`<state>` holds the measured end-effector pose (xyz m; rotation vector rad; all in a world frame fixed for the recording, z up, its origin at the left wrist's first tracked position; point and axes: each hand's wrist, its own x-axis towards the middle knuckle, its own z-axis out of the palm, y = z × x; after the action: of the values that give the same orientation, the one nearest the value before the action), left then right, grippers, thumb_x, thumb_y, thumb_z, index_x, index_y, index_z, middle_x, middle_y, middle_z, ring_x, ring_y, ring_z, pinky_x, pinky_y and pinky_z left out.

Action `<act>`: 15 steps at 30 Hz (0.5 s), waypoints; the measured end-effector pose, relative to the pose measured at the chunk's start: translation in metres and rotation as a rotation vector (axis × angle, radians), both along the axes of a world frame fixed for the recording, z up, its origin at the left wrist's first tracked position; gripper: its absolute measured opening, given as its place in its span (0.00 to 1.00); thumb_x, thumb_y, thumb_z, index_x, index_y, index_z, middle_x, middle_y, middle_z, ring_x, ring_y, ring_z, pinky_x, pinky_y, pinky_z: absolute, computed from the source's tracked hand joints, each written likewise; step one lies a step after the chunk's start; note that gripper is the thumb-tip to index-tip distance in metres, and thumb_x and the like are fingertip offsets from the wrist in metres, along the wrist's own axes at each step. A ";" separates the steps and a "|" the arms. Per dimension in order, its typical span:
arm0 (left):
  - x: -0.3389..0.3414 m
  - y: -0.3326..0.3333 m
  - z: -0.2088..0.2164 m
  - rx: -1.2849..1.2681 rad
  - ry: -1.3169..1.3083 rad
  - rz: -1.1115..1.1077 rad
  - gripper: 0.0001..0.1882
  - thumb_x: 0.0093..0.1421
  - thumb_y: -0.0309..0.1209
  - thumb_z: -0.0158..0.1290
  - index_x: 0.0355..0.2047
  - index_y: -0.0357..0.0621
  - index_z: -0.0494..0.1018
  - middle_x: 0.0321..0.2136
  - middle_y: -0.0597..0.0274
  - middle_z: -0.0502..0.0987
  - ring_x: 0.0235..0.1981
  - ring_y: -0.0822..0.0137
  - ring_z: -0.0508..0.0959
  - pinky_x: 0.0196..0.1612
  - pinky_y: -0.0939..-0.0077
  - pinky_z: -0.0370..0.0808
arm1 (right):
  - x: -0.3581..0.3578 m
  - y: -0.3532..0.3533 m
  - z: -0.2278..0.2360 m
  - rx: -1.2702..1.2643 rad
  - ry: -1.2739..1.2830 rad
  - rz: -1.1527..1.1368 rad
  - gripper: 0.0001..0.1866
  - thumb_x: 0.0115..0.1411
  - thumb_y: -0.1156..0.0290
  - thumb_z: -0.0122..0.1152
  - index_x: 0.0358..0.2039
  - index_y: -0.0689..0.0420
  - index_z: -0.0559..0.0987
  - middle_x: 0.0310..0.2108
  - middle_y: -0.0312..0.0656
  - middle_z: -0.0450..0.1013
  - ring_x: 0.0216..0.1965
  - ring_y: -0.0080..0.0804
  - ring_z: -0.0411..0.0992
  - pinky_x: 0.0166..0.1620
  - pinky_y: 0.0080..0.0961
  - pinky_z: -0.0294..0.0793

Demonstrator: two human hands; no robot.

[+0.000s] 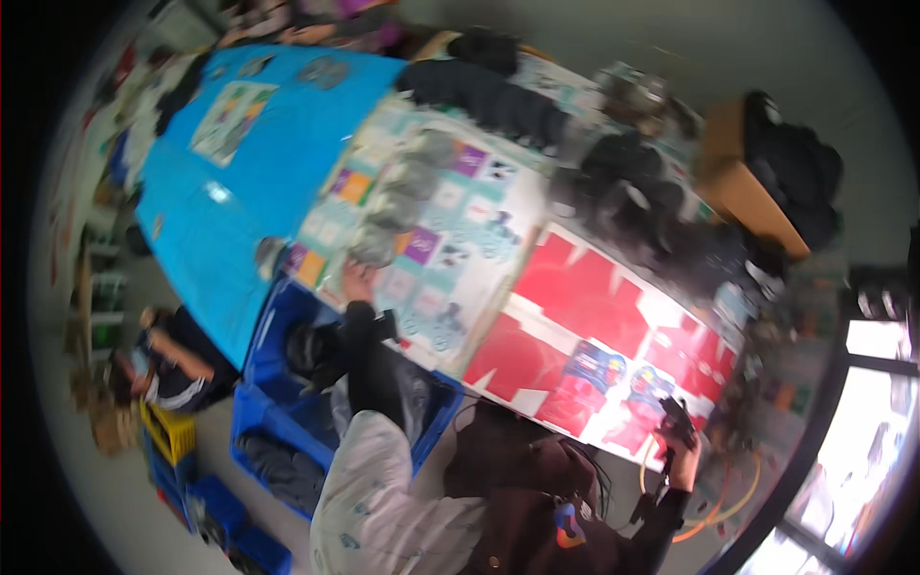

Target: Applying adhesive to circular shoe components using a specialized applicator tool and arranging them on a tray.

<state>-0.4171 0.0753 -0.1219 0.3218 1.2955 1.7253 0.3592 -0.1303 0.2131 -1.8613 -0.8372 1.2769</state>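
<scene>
My left hand (pixel 358 282) reaches over the near edge of the middle table, fingers against or just short of the nearest of several grey, round, bagged-looking bundles (pixel 374 246). Blur hides whether those fingers grip it. At the right, by the front edge of the red-and-white covered table, my right hand (pixel 683 462) is closed around a black handheld tool (pixel 677 422); its exact kind is unclear. The grey bundles stand in a row running away from me on printed sheets (pixel 422 287) with purple, orange and teal patches.
A blue bin (pixel 446 407) with dark and clear-wrapped items stands below my left arm. Left lies a blue-covered table (pixel 278 144). Black bundles (pixel 489 101) line the back, and a cardboard box (pixel 743 182) holds more. An orange hose (pixel 714 517) hangs at right. Other people work at left and far back.
</scene>
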 end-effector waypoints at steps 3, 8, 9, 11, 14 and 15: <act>0.012 -0.014 0.003 -0.082 -0.105 0.012 0.31 0.62 0.35 0.60 0.64 0.42 0.68 0.57 0.57 0.75 0.53 0.56 0.78 0.53 0.59 0.80 | 0.012 -0.006 -0.006 -0.156 -0.097 -0.019 0.20 0.59 0.73 0.62 0.53 0.59 0.81 0.41 0.36 0.82 0.34 0.20 0.78 0.24 0.18 0.71; 0.141 0.053 0.036 -0.138 1.129 0.103 0.18 0.67 0.31 0.52 0.54 0.33 0.71 0.47 0.46 0.78 0.43 0.50 0.80 0.46 0.63 0.78 | 0.005 -0.005 0.006 -0.044 0.014 -0.105 0.23 0.55 0.78 0.56 0.53 0.58 0.80 0.39 0.37 0.83 0.36 0.19 0.78 0.25 0.14 0.70; 0.216 0.085 0.048 -0.011 0.792 -0.110 0.18 0.68 0.33 0.55 0.54 0.36 0.72 0.46 0.50 0.79 0.42 0.55 0.79 0.45 0.66 0.77 | 0.003 -0.009 0.009 -0.040 0.002 -0.147 0.23 0.55 0.78 0.56 0.53 0.58 0.80 0.39 0.37 0.83 0.36 0.19 0.78 0.25 0.14 0.70; 0.368 0.132 0.115 0.075 0.743 -0.337 0.24 0.64 0.39 0.63 0.55 0.39 0.73 0.44 0.57 0.78 0.42 0.64 0.77 0.48 0.68 0.75 | 0.001 -0.020 0.013 -0.052 -0.024 -0.214 0.24 0.54 0.78 0.55 0.53 0.59 0.80 0.39 0.37 0.83 0.38 0.20 0.79 0.25 0.14 0.70; 0.473 0.193 0.157 0.068 1.273 -0.287 0.30 0.59 0.48 0.65 0.56 0.44 0.75 0.49 0.54 0.77 0.48 0.52 0.75 0.50 0.57 0.74 | -0.001 -0.032 0.030 -0.027 0.009 -0.206 0.23 0.54 0.80 0.55 0.52 0.60 0.79 0.40 0.39 0.83 0.37 0.20 0.79 0.26 0.15 0.72; 0.503 0.209 0.172 -0.010 1.457 -0.265 0.31 0.58 0.52 0.65 0.55 0.46 0.76 0.50 0.54 0.76 0.50 0.48 0.75 0.51 0.53 0.73 | 0.002 -0.042 0.034 -0.015 0.044 -0.223 0.21 0.55 0.80 0.55 0.51 0.61 0.79 0.41 0.41 0.83 0.36 0.20 0.78 0.28 0.15 0.74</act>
<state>0.0856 0.2844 0.0497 1.8691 2.0468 1.1175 0.3611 -0.1723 0.2475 -1.8725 -0.5799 1.1822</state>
